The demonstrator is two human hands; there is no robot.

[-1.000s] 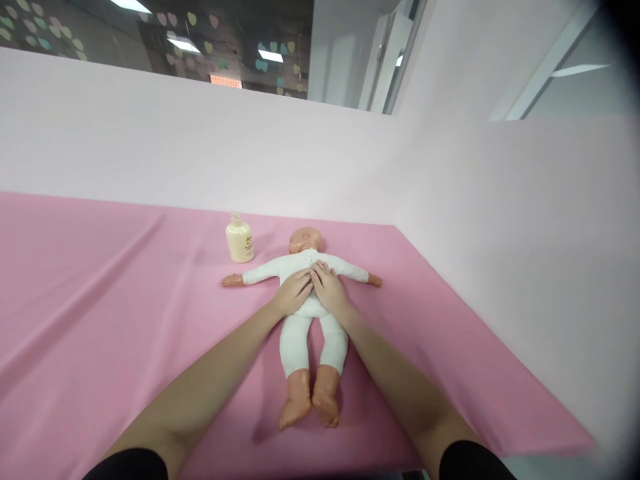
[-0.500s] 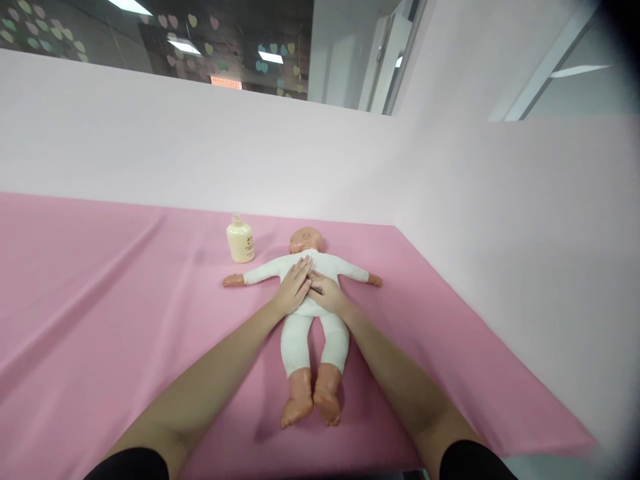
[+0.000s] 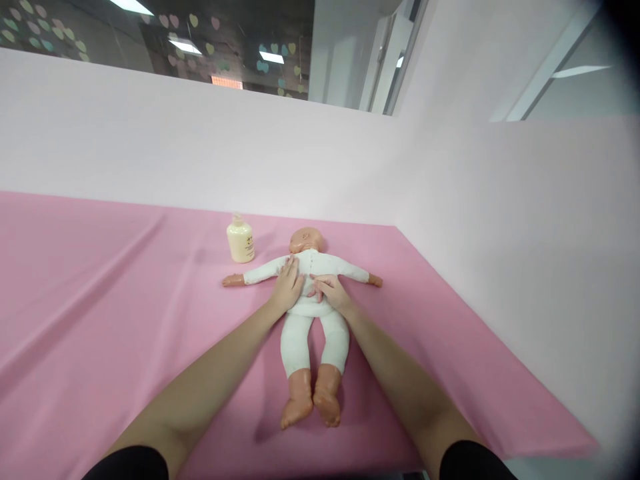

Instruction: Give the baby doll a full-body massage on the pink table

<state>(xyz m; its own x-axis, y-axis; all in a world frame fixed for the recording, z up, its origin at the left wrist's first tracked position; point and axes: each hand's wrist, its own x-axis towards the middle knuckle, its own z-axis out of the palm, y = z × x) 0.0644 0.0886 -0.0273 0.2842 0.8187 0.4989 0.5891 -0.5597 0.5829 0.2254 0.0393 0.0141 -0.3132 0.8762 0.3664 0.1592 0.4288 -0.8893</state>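
We see a baby doll [image 3: 313,313] in a white suit lying on its back on the counter [image 3: 100,300], which is covered by a pink cloth, with its 2 arms stretched out to the sides and its bare feet toward us. Our left hand [image 3: 287,287] lies flat on the doll's chest, fingers together and pointing toward the head. Our right hand [image 3: 330,291] rests on the belly just beside it, fingers loosely spread and angled toward the left hand; neither hand grips anything. A cream pump bottle [image 3: 240,240] stands upright near the doll's head, beyond its outstretched arm. A pale pink wall [image 3: 200,133] rises behind the counter.
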